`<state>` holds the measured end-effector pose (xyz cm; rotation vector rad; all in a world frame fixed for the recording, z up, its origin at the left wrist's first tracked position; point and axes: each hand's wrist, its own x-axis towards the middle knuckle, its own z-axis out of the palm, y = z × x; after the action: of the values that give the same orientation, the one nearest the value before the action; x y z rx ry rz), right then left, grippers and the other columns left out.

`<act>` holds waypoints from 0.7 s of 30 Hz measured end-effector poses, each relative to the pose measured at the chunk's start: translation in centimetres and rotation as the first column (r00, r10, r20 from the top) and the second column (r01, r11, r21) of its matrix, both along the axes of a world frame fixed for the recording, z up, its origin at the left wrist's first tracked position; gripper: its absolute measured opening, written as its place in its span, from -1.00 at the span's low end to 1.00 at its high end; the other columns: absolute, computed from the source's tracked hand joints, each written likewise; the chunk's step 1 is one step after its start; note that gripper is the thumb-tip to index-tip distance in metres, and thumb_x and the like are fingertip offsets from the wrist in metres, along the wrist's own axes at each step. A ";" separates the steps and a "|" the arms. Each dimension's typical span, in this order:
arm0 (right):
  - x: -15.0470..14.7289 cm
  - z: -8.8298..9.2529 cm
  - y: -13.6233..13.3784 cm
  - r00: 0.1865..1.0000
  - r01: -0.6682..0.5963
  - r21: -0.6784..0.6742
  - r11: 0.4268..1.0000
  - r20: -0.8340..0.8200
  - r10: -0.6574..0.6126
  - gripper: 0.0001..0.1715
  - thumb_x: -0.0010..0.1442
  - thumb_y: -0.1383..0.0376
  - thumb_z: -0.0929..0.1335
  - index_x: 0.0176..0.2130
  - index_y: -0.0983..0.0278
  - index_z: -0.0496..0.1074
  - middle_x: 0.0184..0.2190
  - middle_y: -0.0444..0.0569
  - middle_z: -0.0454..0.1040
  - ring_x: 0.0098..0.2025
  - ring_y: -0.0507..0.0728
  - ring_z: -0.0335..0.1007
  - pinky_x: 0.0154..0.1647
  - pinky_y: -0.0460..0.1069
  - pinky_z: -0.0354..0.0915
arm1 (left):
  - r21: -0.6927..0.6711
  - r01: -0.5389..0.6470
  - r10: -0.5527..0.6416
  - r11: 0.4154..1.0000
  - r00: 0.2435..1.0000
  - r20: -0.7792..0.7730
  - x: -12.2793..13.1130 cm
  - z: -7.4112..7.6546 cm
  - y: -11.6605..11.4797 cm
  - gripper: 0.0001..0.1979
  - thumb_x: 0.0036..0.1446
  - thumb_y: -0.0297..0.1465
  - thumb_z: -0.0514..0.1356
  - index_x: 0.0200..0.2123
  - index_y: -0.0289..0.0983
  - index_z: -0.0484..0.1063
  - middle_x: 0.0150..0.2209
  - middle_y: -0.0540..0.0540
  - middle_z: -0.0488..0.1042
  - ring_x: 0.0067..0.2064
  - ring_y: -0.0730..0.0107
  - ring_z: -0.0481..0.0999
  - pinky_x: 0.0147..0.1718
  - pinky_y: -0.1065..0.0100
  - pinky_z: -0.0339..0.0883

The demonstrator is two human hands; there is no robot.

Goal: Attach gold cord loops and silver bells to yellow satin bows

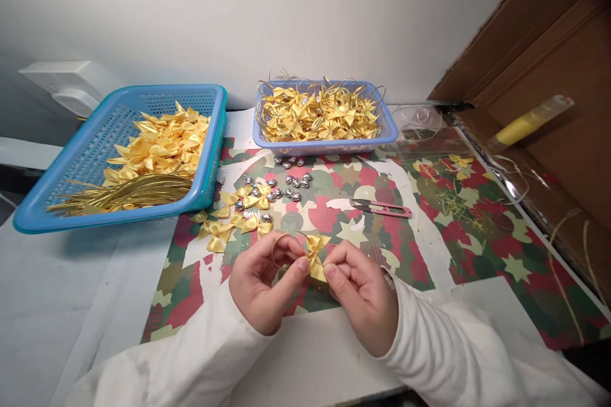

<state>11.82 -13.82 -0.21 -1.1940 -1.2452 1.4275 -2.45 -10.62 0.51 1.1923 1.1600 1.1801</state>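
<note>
A yellow satin ribbon bow (316, 249) with a loop of gold cord (275, 253) is held between my two hands above the patterned sheet. Thumb and fingers of my left hand (267, 283) pinch the bow's left side, and the cord loop curves round by those fingers. On the other side, my right hand (360, 292) has its thumb and index finger closed at the bow's right edge. Loose yellow bows (217, 233) lie just beyond my left hand, with several small silver bells (271, 194) among and beside them.
Blue basket (217, 140) at left holds yellow bows and a bundle of gold cords (128, 194). Behind, a smaller basket (324, 145) is heaped with corded bows. Pink thread snips (384, 208) lie right of centre. Cord scraps (458, 206) and a cardboard box (548, 76) are at right.
</note>
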 end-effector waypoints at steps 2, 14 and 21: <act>0.0 0.0 0.0 1.000 -0.002 0.010 1.000 0.012 0.002 -0.76 0.28 0.23 0.19 -0.42 0.24 0.15 -0.66 -0.31 0.00 -0.65 -0.08 -0.16 -0.65 -0.12 -0.18 | 0.107 0.006 0.005 0.994 0.995 -0.100 -0.2 -0.1 0.1 -0.96 -0.05 -0.50 0.23 -0.46 -0.26 0.44 -0.51 0.01 0.43 -0.48 0.48 0.40 -0.48 0.47 0.30; -0.1 -0.2 -0.4 0.999 0.007 -0.031 0.999 0.034 -0.006 -0.74 0.30 0.18 0.18 -0.41 0.24 0.17 -0.67 -0.32 -0.03 -0.66 -0.07 -0.17 -0.65 -0.11 -0.18 | 0.388 0.141 0.081 0.911 0.861 -0.502 -1.1 0.4 0.3 -0.91 0.02 -0.46 0.19 -0.51 -0.22 0.39 -0.66 0.11 0.36 -0.66 0.57 0.24 -0.66 0.48 0.21; -0.4 -1.2 -0.8 0.999 0.004 -0.073 0.997 -0.035 -0.006 -0.70 0.31 0.10 0.17 -0.36 0.23 0.19 -0.66 -0.31 -0.01 -0.63 -0.06 -0.15 -0.62 -0.10 -0.17 | 0.476 0.147 0.139 0.867 0.847 -0.514 -1.1 0.2 0.3 -0.86 -0.01 -0.53 0.17 -0.55 -0.22 0.33 -0.63 0.12 0.35 -0.62 0.60 0.30 -0.62 0.52 0.26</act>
<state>11.43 -14.66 -1.39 -1.2153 -1.1742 1.4952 -3.56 -10.31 0.71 2.0254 1.2848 1.2210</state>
